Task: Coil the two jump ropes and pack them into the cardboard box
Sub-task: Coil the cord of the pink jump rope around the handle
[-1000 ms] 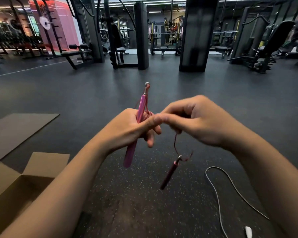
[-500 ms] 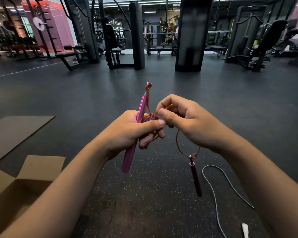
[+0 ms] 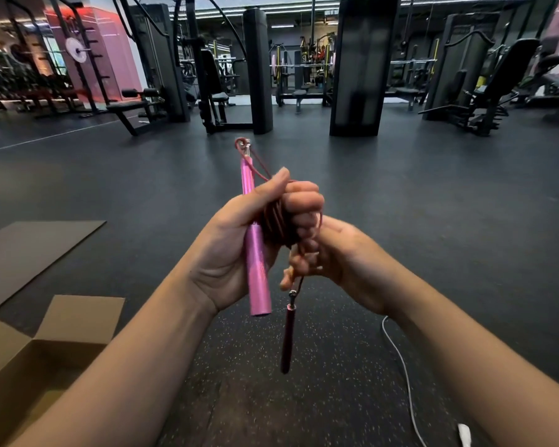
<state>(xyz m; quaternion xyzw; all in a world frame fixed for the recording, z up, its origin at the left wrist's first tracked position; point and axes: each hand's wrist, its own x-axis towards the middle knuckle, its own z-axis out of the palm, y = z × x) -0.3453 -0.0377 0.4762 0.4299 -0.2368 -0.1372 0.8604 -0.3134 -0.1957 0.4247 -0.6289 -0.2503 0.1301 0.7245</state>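
My left hand grips the pink handle of a jump rope upright, palm turned toward me, with the red cord wound in coils under its fingers. Just below and to the right, my right hand pinches the cord's last stretch. The second, darker handle dangles from that cord below my right fingers. A white jump rope lies on the floor at the lower right, its white handle near the frame's bottom edge. The open cardboard box sits at the lower left.
A flat brown cardboard sheet lies on the dark rubber gym floor at the left. Weight machines, benches and dark pillars stand across the back of the room.
My left hand has rolled palm-up, bringing the coiled cord into view. My right hand dropped below it and the dangling dark handle swung left, closer under my hands.
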